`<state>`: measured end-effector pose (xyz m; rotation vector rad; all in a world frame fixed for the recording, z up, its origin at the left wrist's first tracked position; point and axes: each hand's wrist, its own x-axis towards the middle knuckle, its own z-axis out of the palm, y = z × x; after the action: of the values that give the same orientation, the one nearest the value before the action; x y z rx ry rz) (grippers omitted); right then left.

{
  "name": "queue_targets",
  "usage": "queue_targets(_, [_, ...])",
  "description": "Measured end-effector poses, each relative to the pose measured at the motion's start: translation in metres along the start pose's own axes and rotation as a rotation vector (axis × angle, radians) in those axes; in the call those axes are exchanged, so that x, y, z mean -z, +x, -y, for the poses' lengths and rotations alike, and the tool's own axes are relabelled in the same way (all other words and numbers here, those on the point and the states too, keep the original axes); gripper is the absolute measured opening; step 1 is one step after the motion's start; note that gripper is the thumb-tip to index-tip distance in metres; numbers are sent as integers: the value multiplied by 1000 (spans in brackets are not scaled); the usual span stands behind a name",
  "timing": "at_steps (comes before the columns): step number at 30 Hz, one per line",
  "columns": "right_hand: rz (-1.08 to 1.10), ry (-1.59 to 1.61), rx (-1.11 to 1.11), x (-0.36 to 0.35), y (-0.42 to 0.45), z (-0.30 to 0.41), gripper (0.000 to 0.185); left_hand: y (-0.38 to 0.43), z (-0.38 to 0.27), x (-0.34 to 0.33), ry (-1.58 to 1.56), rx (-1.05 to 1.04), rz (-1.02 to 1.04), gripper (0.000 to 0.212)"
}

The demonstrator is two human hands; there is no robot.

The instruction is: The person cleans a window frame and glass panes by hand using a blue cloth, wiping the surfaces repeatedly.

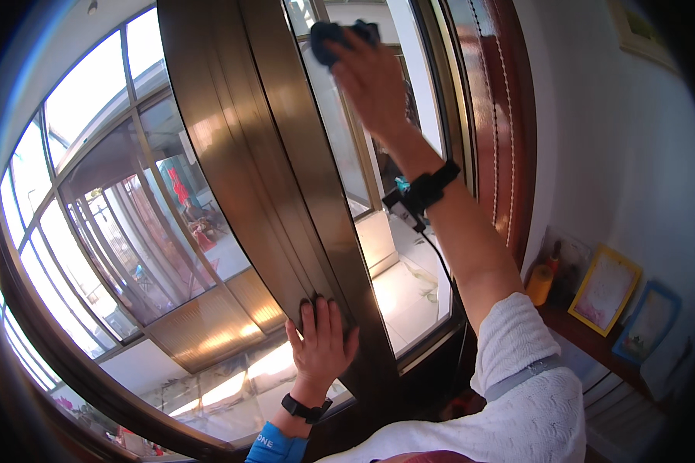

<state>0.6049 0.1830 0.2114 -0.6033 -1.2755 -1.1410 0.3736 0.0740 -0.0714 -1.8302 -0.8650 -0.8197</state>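
High on a narrow glass pane point(347, 144), my right hand point(376, 87) is spread over a bunched dark cloth point(327, 43). The cloth is blurred, and the fingers partly hide it. My left hand point(323, 347) lies flat against the bronze-coloured metal door frame point(278, 173), low down, with nothing in it and the fingers a little apart. Black bands go around both wrists, and the right one point(425, 191) carries a small device with a black cable point(440, 254).
To the right, two beaded cords point(495, 116) hang before a reddish-brown panel point(521, 144). A wooden shelf point(579, 341) holds a yellow picture frame point(605, 289), a blue picture frame point(648, 321) and an orange bottle point(538, 283). Wide glass point(150, 231) at left shows a tiled area beyond.
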Motion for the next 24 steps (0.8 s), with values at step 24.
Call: queue_targets(24, [-79, 1, 74, 33, -16, -15, 36, -3, 6, 7, 71, 22, 3, 65])
